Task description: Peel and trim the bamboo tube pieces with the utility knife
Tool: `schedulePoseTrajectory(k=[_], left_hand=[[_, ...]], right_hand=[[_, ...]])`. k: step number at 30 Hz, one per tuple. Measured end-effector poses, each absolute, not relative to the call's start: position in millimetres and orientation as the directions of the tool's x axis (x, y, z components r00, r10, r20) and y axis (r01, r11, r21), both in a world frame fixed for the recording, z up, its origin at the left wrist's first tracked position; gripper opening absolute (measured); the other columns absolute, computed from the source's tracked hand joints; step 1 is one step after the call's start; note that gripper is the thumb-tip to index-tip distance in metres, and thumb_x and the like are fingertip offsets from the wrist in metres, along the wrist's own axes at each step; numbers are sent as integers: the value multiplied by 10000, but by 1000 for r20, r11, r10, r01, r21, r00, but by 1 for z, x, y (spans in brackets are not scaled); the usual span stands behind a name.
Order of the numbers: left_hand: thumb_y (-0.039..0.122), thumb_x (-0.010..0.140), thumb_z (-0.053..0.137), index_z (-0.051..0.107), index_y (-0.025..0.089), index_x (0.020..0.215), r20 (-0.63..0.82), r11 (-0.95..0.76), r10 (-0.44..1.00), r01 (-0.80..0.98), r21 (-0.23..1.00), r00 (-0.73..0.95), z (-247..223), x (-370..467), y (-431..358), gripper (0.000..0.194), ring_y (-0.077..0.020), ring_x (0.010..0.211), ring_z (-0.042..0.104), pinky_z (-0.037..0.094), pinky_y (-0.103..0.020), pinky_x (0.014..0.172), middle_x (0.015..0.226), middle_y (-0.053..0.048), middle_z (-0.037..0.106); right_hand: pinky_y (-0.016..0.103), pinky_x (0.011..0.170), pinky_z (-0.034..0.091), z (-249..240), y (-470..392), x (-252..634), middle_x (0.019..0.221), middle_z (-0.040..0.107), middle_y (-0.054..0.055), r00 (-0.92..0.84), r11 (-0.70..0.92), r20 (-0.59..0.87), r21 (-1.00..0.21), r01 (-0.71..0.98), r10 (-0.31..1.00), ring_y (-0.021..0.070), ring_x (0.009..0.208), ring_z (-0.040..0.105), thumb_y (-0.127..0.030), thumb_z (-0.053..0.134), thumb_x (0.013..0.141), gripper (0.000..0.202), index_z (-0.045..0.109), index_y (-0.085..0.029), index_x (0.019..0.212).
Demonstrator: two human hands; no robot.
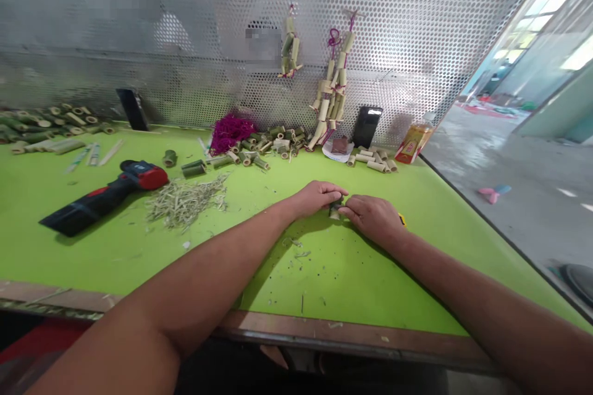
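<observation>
Near the middle of the green table, my left hand (317,196) is closed on a short bamboo piece (334,213), which stands on end with its pale lower part showing. My right hand (373,216) presses up against it from the other side, fingers curled around a knife. Most of that knife is hidden; its yellow and black handle end (403,220) shows by the wrist, and the blade side is hard to make out at the bamboo. A few shavings (303,253) lie on the table in front of my hands.
At left lie a red and black cordless power tool (151,177) and a heap of shavings (185,200). Cut bamboo pieces (282,143), purple string (231,132), a phone (367,126) and a bottle (412,141) line the back. Bamboo strings (340,68) hang on the perforated metal panel (407,18).
</observation>
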State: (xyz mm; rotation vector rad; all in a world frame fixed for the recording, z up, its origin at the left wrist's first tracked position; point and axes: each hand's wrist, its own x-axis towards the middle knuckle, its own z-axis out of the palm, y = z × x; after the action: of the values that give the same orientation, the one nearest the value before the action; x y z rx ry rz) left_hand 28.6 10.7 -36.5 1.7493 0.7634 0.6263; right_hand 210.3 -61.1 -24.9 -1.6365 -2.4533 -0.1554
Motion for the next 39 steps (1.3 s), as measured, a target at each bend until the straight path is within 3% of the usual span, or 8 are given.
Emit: schedulePoseTrajectory(k=[4,7,12,19,25,32,39], left_hand=[[371,822,541,669,131,1104,46,-208,778,187,960,627,-38,29,13,391,-59,554,431,366,-201,545,825,-51,650],[358,826,529,660,123,1114,52,-208,792,190,959,608,-40,29,14,394,-52,534,427,367,-199,533,863,-62,660],[382,820,541,665,144,1120,47,-233,788,226,946,614,-37,29,12,402,-67,540,439,364,-204,530,746,-30,622],[372,826,539,679,134,1096,73,-270,766,217,938,639,-34,31,7,386,-70,549,425,353,-202,537,669,-7,571],[361,836,526,669,123,1106,65,-236,811,223,946,581,-39,30,11,388,-68,522,431,353,-205,523,677,-22,592],[395,820,539,679,148,1106,76,-284,783,246,927,617,-36,31,9,403,-72,557,453,368,-206,548,781,-36,647],[369,818,548,690,138,1092,97,-306,768,230,924,632,-36,33,8,386,-89,623,491,397,-219,607,871,-57,677]], right_hand=[[276,590,282,-27,-67,208,777,638,36,-481,482,115,18,876,869,154,694,533,-508,313,955,447,626,-215,828],[274,601,282,-28,-72,207,781,633,40,-523,522,128,42,852,843,159,727,537,-509,307,957,457,617,-208,809],[264,569,254,-28,-70,207,808,635,44,-360,373,253,-5,928,898,144,682,524,-512,260,967,495,618,-199,830],[271,565,253,-27,-65,205,808,637,32,-368,370,186,27,929,911,152,688,531,-523,268,960,481,611,-214,821],[278,618,305,-28,-71,203,817,649,44,-501,500,107,42,865,859,171,768,557,-521,293,957,463,620,-214,845],[270,586,279,-28,-71,206,843,643,44,-327,337,257,5,941,909,153,717,543,-488,283,970,455,614,-203,842],[275,594,281,-27,-65,206,813,642,34,-357,361,175,9,932,918,155,700,538,-503,303,960,445,625,-219,844]])
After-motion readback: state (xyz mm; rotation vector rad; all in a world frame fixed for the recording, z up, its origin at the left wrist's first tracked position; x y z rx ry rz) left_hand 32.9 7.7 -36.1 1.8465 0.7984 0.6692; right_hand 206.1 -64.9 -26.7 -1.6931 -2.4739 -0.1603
